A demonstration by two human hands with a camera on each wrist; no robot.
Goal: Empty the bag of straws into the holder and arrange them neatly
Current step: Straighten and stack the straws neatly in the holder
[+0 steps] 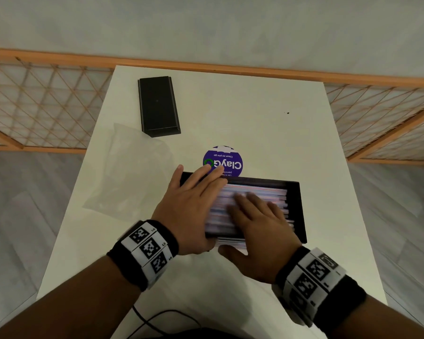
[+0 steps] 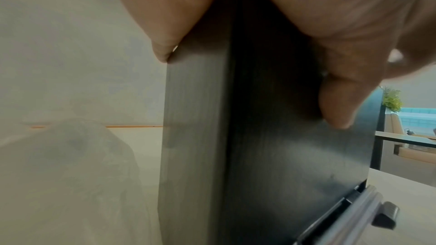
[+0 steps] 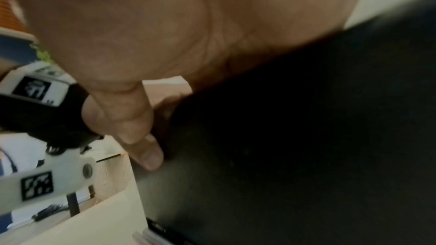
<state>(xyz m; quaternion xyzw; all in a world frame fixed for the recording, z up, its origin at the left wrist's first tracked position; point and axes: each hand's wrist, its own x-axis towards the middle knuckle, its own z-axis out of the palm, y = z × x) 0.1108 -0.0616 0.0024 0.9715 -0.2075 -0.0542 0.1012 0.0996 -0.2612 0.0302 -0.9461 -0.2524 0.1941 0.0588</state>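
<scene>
1. Both hands sit nearest the camera, on the black holder (image 1: 301, 211), the landmark for all positions below.
2. Clear plastic bag (image 1: 130, 174): flat on the white table (image 1: 267, 118), left of the holder, apart from it.
3. Black lid (image 1: 158, 106): beyond the holder's left end, next to the bag's far corner.
4. Left hand (image 1: 191, 211): over the holder's left end, fingers straight and spread toward its far wall. In the left wrist view the thumb (image 2: 162, 44) presses the outer left wall while a finger (image 2: 337, 103) lies against the inner side.
5. Straws (image 1: 255, 192): inside the holder, lying lengthwise in a stack; blurred. A few ends (image 1: 230, 242) poke out past the near wall.
6. Purple round sticker (image 1: 222, 161): on the table just beyond the holder's far wall.
7. Right hand (image 1: 262, 228): flat on the straws right of the left hand, fingers straight, fairly close together, thumb (image 1: 233, 253) at the near wall.
</scene>
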